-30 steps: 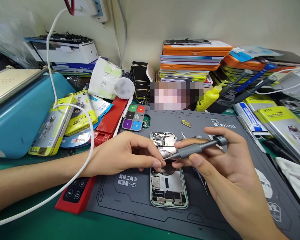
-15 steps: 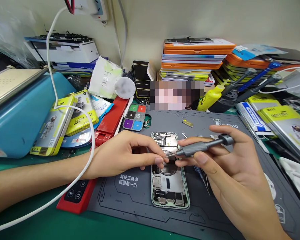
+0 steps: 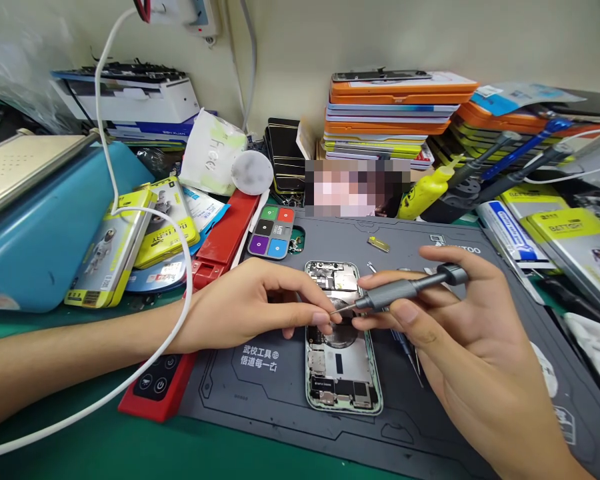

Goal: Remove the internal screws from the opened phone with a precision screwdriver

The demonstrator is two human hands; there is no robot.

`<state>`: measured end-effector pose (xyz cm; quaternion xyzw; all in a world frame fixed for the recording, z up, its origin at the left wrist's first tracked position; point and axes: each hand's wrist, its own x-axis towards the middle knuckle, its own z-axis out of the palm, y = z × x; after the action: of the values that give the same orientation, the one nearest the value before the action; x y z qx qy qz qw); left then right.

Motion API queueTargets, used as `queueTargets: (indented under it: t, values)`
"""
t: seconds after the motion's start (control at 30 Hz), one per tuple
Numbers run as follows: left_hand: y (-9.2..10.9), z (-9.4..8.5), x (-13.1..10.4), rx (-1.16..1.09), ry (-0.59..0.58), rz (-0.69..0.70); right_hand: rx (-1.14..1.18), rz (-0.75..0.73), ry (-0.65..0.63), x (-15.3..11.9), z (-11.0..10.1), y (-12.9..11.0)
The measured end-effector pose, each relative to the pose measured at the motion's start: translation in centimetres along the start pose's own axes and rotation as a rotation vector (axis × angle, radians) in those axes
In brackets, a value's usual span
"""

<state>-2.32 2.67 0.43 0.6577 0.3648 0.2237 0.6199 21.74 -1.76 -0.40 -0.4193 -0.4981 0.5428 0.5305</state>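
An opened phone [image 3: 347, 373] lies on the dark grey mat [image 3: 260, 400], its inner boards and a round coil showing. Over its middle, my right hand [image 3: 460, 333] grips a grey precision screwdriver [image 3: 393, 293], tilted with its thin tip pointing left. My left hand [image 3: 280, 300] is closed in a pinch right at that tip, above the phone. Whatever lies between the left fingertips is too small to make out. Beside the phone, partly under my right hand, rest thin tools such as tweezers [image 3: 410, 353].
A small yellow-and-metal piece [image 3: 379, 245] lies behind the phone. To the left are a coloured screw tray [image 3: 271, 230], a red device [image 3: 163, 383], and yellow battery boxes [image 3: 110, 250]. A white cable [image 3: 187, 267] crosses above my left forearm. Orange boxes [image 3: 405, 93] are stacked behind.
The whole view has shifted slightly, with things appearing a little further right and up. Both hands and the screwdriver keep nearly the same pose over the phone.
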Motion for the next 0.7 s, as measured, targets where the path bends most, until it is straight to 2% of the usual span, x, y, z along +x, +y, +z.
queueTargets:
  t: [0.33,0.57,0.7]
  values:
    - [-0.11,-0.14,-0.06,-0.004,0.017,-0.005,0.013,0.011,-0.005,0.06,0.19,-0.22]
    - [0.01,0.10,-0.10,-0.091,0.020,-0.027,0.043,0.042,0.000,-0.04,-0.23,-0.05]
    - [0.08,0.10,-0.13,-0.049,0.027,-0.025,0.052,0.057,-0.012,-0.04,-0.25,0.10]
